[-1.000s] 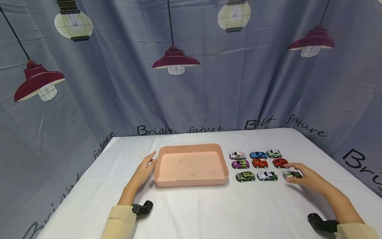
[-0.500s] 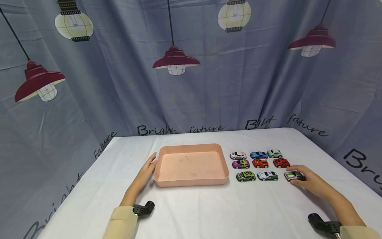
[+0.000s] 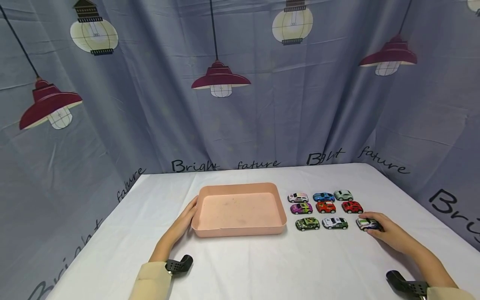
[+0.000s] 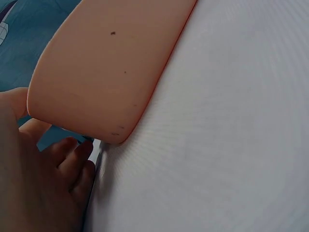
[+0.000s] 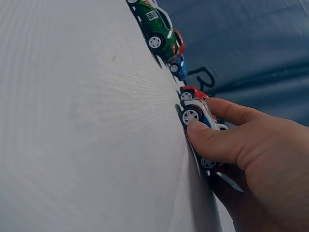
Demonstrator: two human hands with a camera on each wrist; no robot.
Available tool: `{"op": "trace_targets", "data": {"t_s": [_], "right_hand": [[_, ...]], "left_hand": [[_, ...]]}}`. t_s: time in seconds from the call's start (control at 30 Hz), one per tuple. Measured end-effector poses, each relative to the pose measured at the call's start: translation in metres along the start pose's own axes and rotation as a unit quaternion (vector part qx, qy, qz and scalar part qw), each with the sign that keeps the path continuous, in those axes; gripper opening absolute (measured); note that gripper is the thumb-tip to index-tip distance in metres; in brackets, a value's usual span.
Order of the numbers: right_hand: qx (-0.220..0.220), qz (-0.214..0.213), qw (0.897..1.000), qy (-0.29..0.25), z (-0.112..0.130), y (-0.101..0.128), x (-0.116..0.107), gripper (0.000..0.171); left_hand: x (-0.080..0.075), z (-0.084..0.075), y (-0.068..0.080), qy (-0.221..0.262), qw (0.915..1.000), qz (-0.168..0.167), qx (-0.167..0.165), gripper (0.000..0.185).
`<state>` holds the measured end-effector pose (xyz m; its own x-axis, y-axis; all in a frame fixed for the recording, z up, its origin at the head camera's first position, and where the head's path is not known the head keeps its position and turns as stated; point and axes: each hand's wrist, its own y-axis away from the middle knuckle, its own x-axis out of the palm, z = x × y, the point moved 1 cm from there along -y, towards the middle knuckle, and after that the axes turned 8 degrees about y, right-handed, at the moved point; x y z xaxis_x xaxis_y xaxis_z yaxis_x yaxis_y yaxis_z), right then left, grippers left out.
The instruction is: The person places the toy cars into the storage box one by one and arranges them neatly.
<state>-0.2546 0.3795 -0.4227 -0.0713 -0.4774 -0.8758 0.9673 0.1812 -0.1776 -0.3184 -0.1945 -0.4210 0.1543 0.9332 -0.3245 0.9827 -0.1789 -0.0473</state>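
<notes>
In the head view my right hand (image 3: 390,233) pinches a small white toy car (image 3: 368,224) with dark and coloured markings, at the front right of a group of toy cars. The right wrist view shows the thumb (image 5: 215,140) on this car's near side by the wheels and the index finger over its far side. My left hand (image 3: 181,223) lies along the left side of a shallow peach-coloured tray (image 3: 240,231). Seen from the left wrist, its fingertips touch the tray's outer wall, and the lower fingers (image 4: 72,162) bend loosely beside it.
Left of the held car stand a white-and-green car (image 3: 335,223) and a green camouflage car (image 3: 307,223). Behind are two red cars, a purple car (image 3: 301,208), a blue car (image 3: 323,197), a pale green car (image 3: 343,195) and a white-and-pink car (image 3: 298,198). A printed curtain (image 3: 240,125) hangs behind the white-covered table.
My right fingers have closed in on the white car, which sits slightly turned from before. My left hand has moved in against the tray's side. The head view has tipped up a little.
</notes>
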Motion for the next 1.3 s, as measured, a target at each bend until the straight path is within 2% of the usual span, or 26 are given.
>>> {"op": "trace_targets", "data": {"t_s": [0.5,0.93,1.3], "right_hand": [[0.017,-0.003,1.000,0.017,0.0024,0.0016,0.0002,0.040],[0.038,-0.012,0.998,0.038,0.0043,-0.0001,-0.0025,0.047],[0.046,-0.019,0.998,0.038,0.0100,0.0005,-0.0076,0.041]], "left_hand": [[0.0002,0.0022,0.0029,0.009,0.9999,0.009,-0.004,0.051],[0.0018,0.0036,0.0030,-0.004,0.9994,0.007,-0.033,0.054],[0.0035,0.0045,-0.0011,-0.018,0.9996,0.001,-0.023,0.053]]}}
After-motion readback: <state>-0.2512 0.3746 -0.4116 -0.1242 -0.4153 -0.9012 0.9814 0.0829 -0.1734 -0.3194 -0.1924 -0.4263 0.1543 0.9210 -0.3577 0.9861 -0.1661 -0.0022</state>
